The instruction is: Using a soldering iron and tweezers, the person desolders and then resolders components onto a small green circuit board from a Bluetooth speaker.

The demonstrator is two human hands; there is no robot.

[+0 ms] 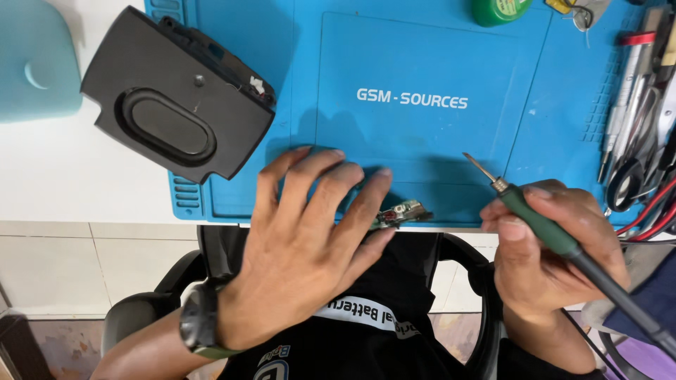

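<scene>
My left hand (303,236) lies flat with fingers spread at the near edge of the blue work mat (422,56), its fingers pressing on a small green circuit board (401,213) that peeks out by the fingertips. My right hand (553,243) grips a soldering iron (542,225) with a green handle; its metal tip points up and left, a little to the right of the board and clear of it. A black watch sits on my left wrist.
A black speaker housing (176,95) with an oval driver lies at the mat's left edge. Tweezers, scissors and other tools (641,105) crowd the right side with red wires. A green round tin (501,10) sits at the top. A teal pad (35,60) lies far left.
</scene>
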